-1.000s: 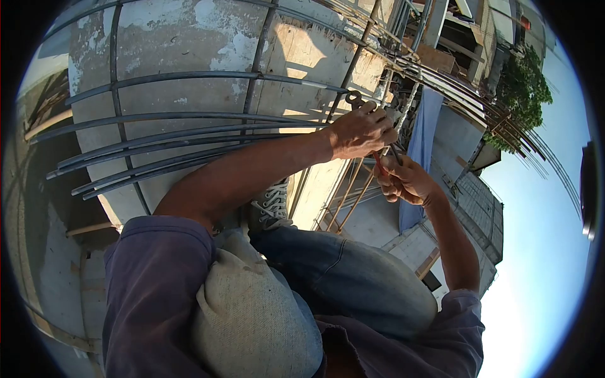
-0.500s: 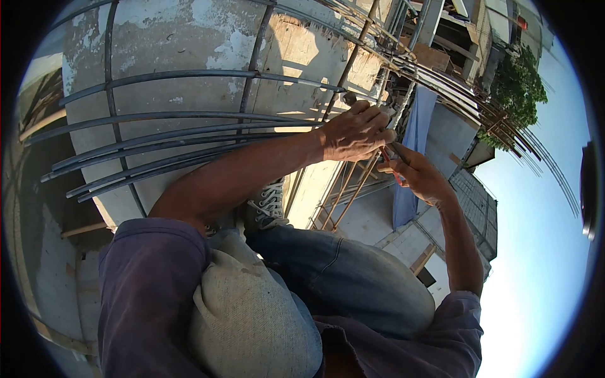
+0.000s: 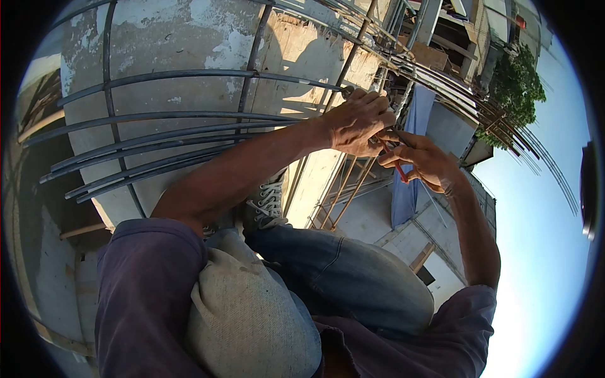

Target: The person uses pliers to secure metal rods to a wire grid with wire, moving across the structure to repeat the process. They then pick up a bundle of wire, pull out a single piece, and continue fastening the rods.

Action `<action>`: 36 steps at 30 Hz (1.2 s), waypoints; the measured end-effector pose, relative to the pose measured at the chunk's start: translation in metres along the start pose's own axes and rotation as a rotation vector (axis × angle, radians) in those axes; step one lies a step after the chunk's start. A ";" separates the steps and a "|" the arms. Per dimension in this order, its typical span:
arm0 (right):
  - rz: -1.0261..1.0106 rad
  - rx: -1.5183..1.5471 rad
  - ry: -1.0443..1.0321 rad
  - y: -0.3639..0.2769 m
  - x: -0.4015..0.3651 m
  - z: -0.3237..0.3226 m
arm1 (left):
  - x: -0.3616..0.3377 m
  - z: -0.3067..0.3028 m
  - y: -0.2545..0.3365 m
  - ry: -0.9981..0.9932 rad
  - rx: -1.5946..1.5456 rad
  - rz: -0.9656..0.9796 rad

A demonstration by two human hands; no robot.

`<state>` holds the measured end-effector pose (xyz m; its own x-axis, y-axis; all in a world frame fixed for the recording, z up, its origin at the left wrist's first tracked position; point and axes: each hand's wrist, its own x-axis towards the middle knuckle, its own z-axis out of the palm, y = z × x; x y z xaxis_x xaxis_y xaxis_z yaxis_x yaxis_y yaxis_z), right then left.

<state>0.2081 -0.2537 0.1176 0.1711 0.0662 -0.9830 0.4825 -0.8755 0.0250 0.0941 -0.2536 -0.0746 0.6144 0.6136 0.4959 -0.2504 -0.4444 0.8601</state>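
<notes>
Looks down onto grey, patchy concrete (image 3: 183, 38) filling the upper left, with dark bars (image 3: 176, 116) laid over it as a grid of long curved runs and a few crossing uprights. Wears a purple shirt (image 3: 145, 302), low in view on both sides, with a pale cloth sack (image 3: 252, 321) resting against the lap just right of the left sleeve and touching blue jeans (image 3: 340, 271) on a bent knee. Sees past the edge to a blue tarp (image 3: 406, 198) hanging below the hands, and to a green tree (image 3: 520, 82) far off at the upper right against bright sky. Plants a laced grey shoe (image 3: 268, 205) near the edge of the concrete, just under the left forearm. Stretches the left arm up from the lower left and closes the left hand (image 3: 359, 123) over the bars at the crossing of a run and a rusty upright by the edge, fingers curled tight, knuckles up; cannot tell of anything else inside that fist. Brings the right hand (image 3: 425, 160) in from the right, just below the left and touching it at the fingertips, fingers bent round a thin red handle (image 3: 399, 170) poking down out of the palm, thumb stretched toward the left hand. Hides the rest of that tool inside the two fists
</notes>
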 end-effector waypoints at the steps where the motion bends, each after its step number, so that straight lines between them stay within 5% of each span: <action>1: 0.059 0.058 -0.012 -0.005 -0.001 -0.003 | 0.003 -0.001 0.000 0.000 -0.001 -0.004; 14: -0.055 -0.219 -0.098 -0.025 0.002 -0.026 | 0.011 0.000 0.005 0.073 0.129 -0.063; 20: 0.074 -0.410 -0.038 -0.036 0.001 -0.022 | 0.014 0.006 0.007 0.073 0.293 -0.085; 36: 0.019 -0.451 -0.124 -0.035 0.007 -0.030 | 0.012 0.014 0.010 0.092 0.356 -0.099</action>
<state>0.2186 -0.2084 0.1154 0.0924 -0.0298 -0.9953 0.8104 -0.5786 0.0926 0.1099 -0.2599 -0.0618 0.5488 0.7137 0.4353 0.0926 -0.5693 0.8169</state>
